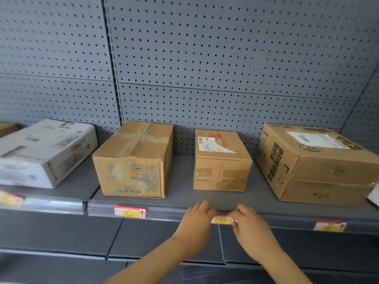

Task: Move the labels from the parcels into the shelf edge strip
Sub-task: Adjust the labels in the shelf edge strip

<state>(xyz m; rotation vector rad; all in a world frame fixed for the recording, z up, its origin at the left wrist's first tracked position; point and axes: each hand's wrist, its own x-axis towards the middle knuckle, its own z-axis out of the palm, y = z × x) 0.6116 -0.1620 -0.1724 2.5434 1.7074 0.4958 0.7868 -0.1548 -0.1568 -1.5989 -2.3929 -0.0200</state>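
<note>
Far left of frame: white printed carton (pixel 44 151) on grey metal shelf (pixel 180 181). Centre-left: tall brown cardboard parcel (pixel 133 160); red-and-yellow label (pixel 129 212) in clear shelf edge strip (pixel 164 213) beneath. Centre: small brown taped parcel (pixel 220 160). Below it, left hand (pixel 196 224) and right hand (pixel 251 228) pinch ends of second red-and-yellow label (pixel 222 219) against strip. Right: large brown printed parcel (pixel 315 162); blurred third label (pixel 329 226) in strip.

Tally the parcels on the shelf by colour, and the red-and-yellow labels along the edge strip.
Brown cardboard parcels: 3
White parcels: 1
Red-and-yellow labels: 4
Total: 8
A brown shape at the far left edge is too cropped to count.
</note>
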